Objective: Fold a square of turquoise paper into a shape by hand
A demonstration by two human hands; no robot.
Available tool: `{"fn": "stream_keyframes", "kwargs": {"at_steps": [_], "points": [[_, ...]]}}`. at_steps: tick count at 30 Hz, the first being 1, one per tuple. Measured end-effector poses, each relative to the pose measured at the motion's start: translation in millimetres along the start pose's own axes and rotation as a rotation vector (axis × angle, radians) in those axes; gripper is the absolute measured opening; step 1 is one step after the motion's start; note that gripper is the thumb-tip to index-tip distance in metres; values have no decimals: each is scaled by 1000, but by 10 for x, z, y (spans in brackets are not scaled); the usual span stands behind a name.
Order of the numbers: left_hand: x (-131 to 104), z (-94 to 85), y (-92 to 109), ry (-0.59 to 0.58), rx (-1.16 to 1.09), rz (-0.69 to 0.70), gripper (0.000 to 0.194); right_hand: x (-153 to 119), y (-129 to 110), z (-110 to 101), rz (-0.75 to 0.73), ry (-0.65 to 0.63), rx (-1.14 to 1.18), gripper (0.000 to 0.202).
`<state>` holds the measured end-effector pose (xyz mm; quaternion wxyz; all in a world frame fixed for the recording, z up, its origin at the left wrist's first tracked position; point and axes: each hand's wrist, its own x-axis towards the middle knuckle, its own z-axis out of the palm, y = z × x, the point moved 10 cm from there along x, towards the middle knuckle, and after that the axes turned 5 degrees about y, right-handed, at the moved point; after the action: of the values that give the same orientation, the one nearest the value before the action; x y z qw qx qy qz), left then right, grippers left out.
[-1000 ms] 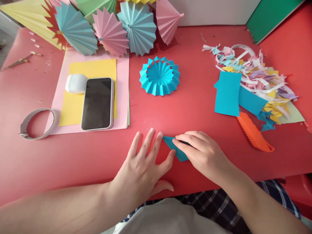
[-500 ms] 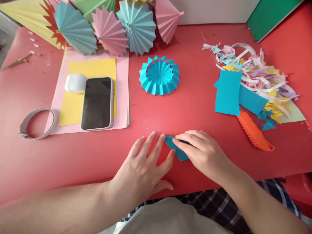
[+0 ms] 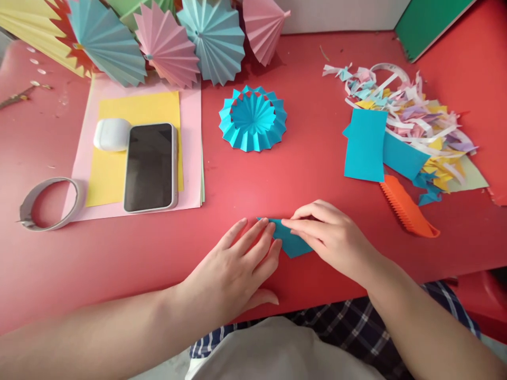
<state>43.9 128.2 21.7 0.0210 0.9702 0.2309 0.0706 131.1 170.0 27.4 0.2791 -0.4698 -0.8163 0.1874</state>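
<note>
Shirt (image 3: 277, 351): 1, grey, nearest the camera, above plaid cloth (image 3: 344, 327).
Left hand (image 3: 241, 264): 1, fairly wide, palm down, fingers slightly parted, fingertips on the left part of the blue paper (image 3: 293, 245).
Right hand (image 3: 332, 237): 1, narrow, fingertips close together on the paper's upper part; cannot tell whether they pinch it.
Blue paper: 1 piece, on the red table (image 3: 166, 253) between the hands, partly covered by both; one tip shows past the left fingers, one corner points toward the person.
Loop (image 3: 75, 203): 1, grey, far left, overlapping the pink sheet's near corner.
Orange tool (image 3: 412, 211): 1, one edge toothed, upper end at the blue cards.
Phone (image 3: 150, 169): 1, screen dark, partly on the yellow sheet (image 3: 105, 184).
White case (image 3: 111, 134): 1, just beside the phone, at its left.
Sheets under these: yellow 1, on top of pink (image 3: 190, 190).
Blue cards (image 3: 366, 145): 2 rectangles, overlapping, against the scraps.
Pleated ring (image 3: 253, 140): 1, blue, beyond the hands, well apart from them.
Scraps (image 3: 420, 113): one heap, mixed colours, too tangled to count.
Paper umbrellas (image 3: 214, 42): light blue 2, pink 2 in front; others partly hidden.
Green panel (image 3: 431, 26): 1, far right.
</note>
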Motion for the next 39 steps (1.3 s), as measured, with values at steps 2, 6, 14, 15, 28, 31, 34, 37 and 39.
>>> {"fn": "stream_keyframes", "kwargs": {"at_steps": [2,6,14,15,28,31,34,37,39], "points": [[2,-5,5,0,2,2,64,15,9,-12,16,-5,5,23],[14,-14,-2,1,6,-5,67,22,15,-13,35,-9,11,22],[18,27,0,-49,6,-4,71,4,3,-15,21,11,-3,22],[19,26,2,-48,2,-3,71,4,0,-14,20,12,-4,23],[24,24,-13,-39,-51,-35,71,11,-14,-3,8,5,-23,22],[25,37,-18,-49,-63,-26,71,-1,-38,-7,-19,10,-51,23],[24,33,-24,-47,-75,-18,71,-14,-59,-8,-44,-3,-84,25],[23,18,-28,-37,-91,-14,70,-22,-64,-16,-52,-23,-108,26],[24,11,-31,-32,-97,-15,70,-25,-66,-27,-53,-35,-118,27]]}}
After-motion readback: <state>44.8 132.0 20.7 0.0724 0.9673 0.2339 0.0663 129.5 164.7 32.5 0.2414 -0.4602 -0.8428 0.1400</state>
